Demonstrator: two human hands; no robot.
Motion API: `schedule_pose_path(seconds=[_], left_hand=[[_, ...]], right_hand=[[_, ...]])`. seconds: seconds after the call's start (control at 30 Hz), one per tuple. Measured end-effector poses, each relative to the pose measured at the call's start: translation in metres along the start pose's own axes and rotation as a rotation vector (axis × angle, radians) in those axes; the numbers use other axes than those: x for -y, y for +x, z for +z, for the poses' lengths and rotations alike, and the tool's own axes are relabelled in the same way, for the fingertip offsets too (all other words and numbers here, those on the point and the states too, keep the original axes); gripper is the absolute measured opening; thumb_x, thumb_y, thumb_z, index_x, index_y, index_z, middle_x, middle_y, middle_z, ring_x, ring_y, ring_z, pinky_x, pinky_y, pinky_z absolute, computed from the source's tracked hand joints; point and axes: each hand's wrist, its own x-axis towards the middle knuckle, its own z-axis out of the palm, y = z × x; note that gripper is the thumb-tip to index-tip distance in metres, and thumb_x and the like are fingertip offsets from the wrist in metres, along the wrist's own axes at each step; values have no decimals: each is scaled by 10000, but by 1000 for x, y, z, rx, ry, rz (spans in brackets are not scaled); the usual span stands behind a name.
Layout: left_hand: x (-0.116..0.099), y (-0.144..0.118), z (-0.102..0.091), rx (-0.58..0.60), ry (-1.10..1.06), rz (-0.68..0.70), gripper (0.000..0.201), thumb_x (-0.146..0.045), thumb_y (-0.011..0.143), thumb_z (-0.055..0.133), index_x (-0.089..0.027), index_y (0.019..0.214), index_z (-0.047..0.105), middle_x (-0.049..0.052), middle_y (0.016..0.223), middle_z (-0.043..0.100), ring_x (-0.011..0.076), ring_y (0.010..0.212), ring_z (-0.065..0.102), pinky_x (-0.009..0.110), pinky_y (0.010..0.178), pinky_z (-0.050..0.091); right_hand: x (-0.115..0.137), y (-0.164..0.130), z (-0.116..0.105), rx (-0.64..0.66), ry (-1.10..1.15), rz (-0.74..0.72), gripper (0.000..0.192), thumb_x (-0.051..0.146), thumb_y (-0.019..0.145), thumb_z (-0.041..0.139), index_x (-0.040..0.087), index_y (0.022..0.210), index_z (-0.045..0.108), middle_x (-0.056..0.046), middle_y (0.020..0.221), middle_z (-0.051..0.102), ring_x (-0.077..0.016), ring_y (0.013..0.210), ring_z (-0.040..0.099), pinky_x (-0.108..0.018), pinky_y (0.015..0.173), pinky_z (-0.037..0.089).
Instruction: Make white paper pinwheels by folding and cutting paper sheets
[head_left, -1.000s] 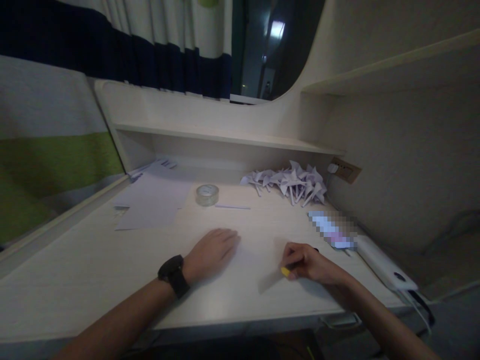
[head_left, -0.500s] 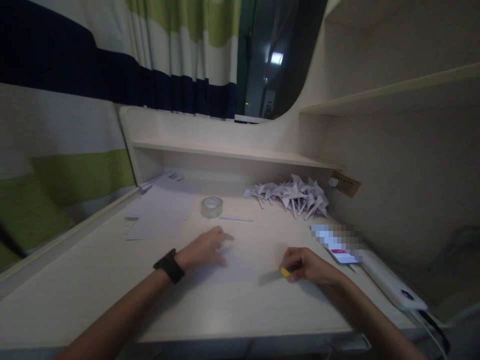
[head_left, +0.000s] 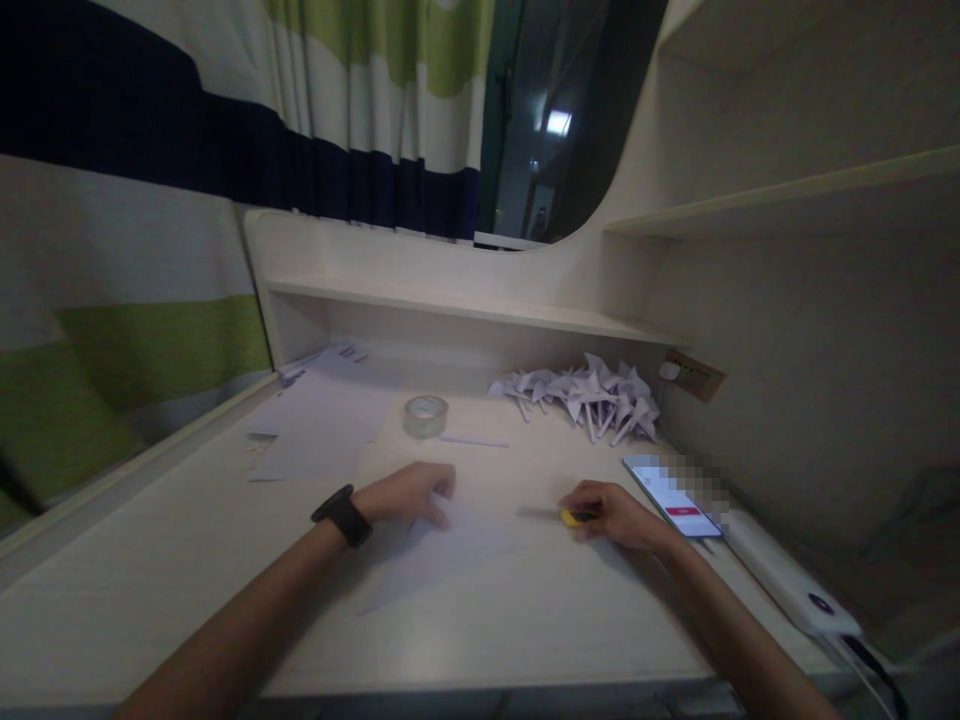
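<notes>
My left hand (head_left: 416, 492), with a dark watch (head_left: 343, 517) on its wrist, pinches the upper edge of a white sheet of paper (head_left: 442, 560). That sheet sits at an angle over the desk, one corner pointing toward the front left. To the right of it, my right hand (head_left: 604, 514) is closed around a yellow and black utility knife (head_left: 576, 517). The knife's blade, blurred, points left just above the desk. Beyond my left hand lie a roll of clear tape (head_left: 425, 416) and a thin white paper stick (head_left: 474, 442).
Sheets of white paper (head_left: 319, 420) lie at the back left. Several paper pinwheels (head_left: 589, 395) are heaped at the back right. A lit phone (head_left: 675, 500) and a white power strip (head_left: 780, 575) with cables line the right side. A low shelf (head_left: 465, 310) spans the back.
My left hand's fingers have curled in from spread, and the sheet has turned, its corner now toward the front left. My right hand with the knife has moved up slightly.
</notes>
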Motion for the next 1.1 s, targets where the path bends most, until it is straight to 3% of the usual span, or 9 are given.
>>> schedule_pose_path(seconds=[0.13, 0.27, 0.43, 0.53, 0.6, 0.7, 0.93, 1.1], left_hand=[[1, -6, -16, -132, -248, -64, 275, -297, 650, 706, -175, 897, 691, 30, 800, 671, 183, 729, 584, 252, 632, 399], [-5, -16, -26, -298, -671, -195, 330, -371, 682, 701, -128, 906, 710, 92, 858, 712, 198, 724, 614, 287, 641, 453], [-11, -17, -15, -487, -1002, -288, 407, -359, 658, 749, -77, 949, 711, 134, 933, 724, 213, 794, 651, 331, 743, 498], [-9, -12, -1, -503, -1120, -260, 403, -322, 660, 755, -80, 978, 703, 135, 968, 721, 214, 855, 661, 336, 806, 504], [-8, -8, 8, -502, -1157, -250, 434, -306, 647, 769, -73, 1005, 690, 138, 965, 719, 208, 835, 669, 337, 804, 514], [-8, -3, 17, -546, -1144, -312, 502, -277, 610, 801, -64, 1044, 666, 126, 875, 724, 188, 723, 675, 332, 734, 536], [-14, 1, 24, -653, -1103, -342, 396, -314, 571, 835, -87, 863, 692, 112, 790, 727, 210, 705, 683, 358, 713, 561], [-17, -1, 22, -675, -1088, -354, 373, -365, 597, 827, -86, 806, 695, 122, 805, 724, 213, 721, 682, 355, 720, 558]], right_hand=[[17, 10, -3, -36, -97, 7, 399, 376, 683, 740, 134, 1000, 725, -104, 915, 704, -212, 773, 635, -322, 702, 489], [48, 38, 4, -195, -160, -60, 290, 361, 773, 648, 154, 955, 737, -118, 976, 717, -212, 789, 659, -322, 706, 510], [89, 78, 50, -455, -218, -148, 278, 341, 885, 528, 167, 945, 736, -101, 929, 722, -210, 820, 662, -329, 775, 499], [104, 87, 88, -412, -348, -170, 376, 373, 883, 540, 179, 1185, 649, -129, 1209, 634, -273, 1065, 607, -402, 942, 444], [109, 86, 107, -363, -406, -119, 559, 466, 847, 578, 183, 1328, 535, -163, 1377, 504, -335, 1179, 539, -468, 989, 406], [107, 81, 122, -306, -423, -61, 691, 527, 819, 594, 195, 1404, 436, -177, 1458, 402, -368, 1228, 498, -494, 999, 396], [97, 74, 122, -314, -433, -16, 732, 442, 808, 626, 224, 1449, 347, -163, 1525, 283, -365, 1254, 471, -482, 1009, 387], [94, 74, 126, -338, -410, -47, 789, 463, 795, 641, 200, 1462, 314, -179, 1530, 256, -380, 1338, 353, -498, 1066, 317]])
